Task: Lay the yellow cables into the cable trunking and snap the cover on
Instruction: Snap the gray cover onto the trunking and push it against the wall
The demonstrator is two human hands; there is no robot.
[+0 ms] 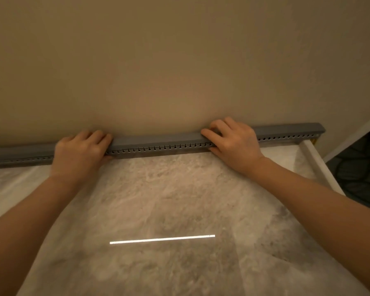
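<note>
A long grey cable trunking [158,148] with a slotted front wall lies along the foot of the beige wall, at the back of a marble counter. Its grey cover [156,140] sits on top along the whole visible length. My left hand [79,149] grips the trunking left of the middle, fingers curled over the cover and thumb at the front. My right hand [233,141] grips it right of the middle in the same way. A small bit of yellow cable [314,141] shows at the trunking's right end; the rest is hidden inside.
The marble counter [169,210] spreads in front of me, with a bright strip of reflected light [162,239] on it. The counter's right edge [320,167] drops to a dark patterned floor [359,167]. The beige wall [179,60] rises right behind the trunking.
</note>
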